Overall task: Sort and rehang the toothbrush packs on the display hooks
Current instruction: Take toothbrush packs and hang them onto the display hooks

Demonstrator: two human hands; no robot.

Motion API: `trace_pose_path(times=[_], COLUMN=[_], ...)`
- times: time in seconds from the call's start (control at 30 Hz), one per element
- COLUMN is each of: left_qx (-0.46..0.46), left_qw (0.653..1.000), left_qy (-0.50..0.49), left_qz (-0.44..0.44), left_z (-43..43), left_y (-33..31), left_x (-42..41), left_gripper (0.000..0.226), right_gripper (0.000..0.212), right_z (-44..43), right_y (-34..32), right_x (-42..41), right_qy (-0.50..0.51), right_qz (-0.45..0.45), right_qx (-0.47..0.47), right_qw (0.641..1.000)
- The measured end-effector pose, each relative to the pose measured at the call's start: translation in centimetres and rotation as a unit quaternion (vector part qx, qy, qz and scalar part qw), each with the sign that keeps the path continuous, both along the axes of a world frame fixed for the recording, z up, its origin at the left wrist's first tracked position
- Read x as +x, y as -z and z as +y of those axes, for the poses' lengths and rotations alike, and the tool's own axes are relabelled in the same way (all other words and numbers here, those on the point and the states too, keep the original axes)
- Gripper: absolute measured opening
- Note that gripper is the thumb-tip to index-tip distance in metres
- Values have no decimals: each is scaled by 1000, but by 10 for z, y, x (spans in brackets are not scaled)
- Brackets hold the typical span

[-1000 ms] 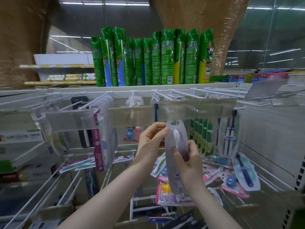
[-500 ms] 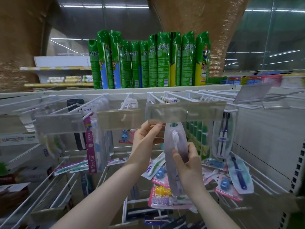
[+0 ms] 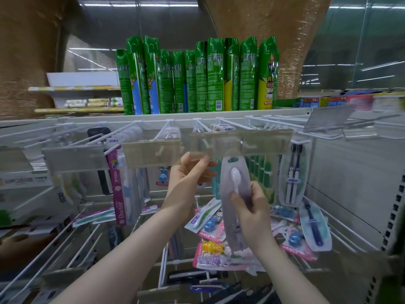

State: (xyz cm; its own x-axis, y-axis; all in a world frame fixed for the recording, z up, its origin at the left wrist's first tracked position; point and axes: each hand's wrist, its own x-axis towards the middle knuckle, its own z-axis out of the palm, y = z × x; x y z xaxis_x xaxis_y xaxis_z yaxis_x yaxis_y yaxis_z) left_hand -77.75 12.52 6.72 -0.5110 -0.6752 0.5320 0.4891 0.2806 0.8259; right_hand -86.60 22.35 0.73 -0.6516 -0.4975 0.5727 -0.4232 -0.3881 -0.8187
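A long grey-lilac toothbrush pack [image 3: 236, 185] with a white brush head stands upright in front of the hooks. My right hand [image 3: 252, 207] grips its middle, thumb on the front. The pack's hanging hole sits just under the clear label strip [image 3: 241, 143] of a white display hook [image 3: 203, 128]. My left hand [image 3: 188, 178] is raised beside the pack and pinches the lower edge of that clear strip. Several loose toothbrush packs [image 3: 210, 218] lie in a heap on the wire rack below.
Rows of white wire hooks [image 3: 122, 132] carry hanging packs: a pink "Doctor" pack [image 3: 118, 185] at left, a dark twin-brush pack [image 3: 292, 178] at right. Green spray cans [image 3: 197, 77] stand on the shelf above. Lower hooks [image 3: 72, 244] jut toward me.
The pack has risen so its top now reaches the label strip. My left hand moved up from the pack's top to the strip's edge. The view shifted slightly.
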Motion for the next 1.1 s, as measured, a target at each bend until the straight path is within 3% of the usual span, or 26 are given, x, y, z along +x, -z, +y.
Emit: trace_pose_path(times=[0.13, 0.23, 0.37, 0.63, 1.0, 1.1], left_qx=[0, 12, 12, -4, -5, -7], left_qw=[1000, 999, 1000, 1000, 1000, 1000], left_qy=[11, 30, 20, -11, -1, -10], left_qz=[-13, -2, 0, -11, -5, -3], left_z=[2, 2, 2, 5, 4, 3], left_y=[2, 2, 1, -2, -1, 0], left_x=[3, 4, 8, 8, 6, 5], left_gripper=[15, 29, 40, 27, 37, 36], right_gripper=[20, 14, 14, 14, 12, 21], right_z=[1, -4, -11, -16, -16, -15], right_y=[-10, -14, -14, -13, -10, -9], right_x=[4, 8, 10, 11, 7, 7], right_qy=[-42, -70, -56, -52, -55, -57], right_qz=[45, 51, 67, 45, 41, 43], right_qx=[-4, 9, 28, 50, 44, 34], right_qw=[998, 996, 996, 996, 997, 997])
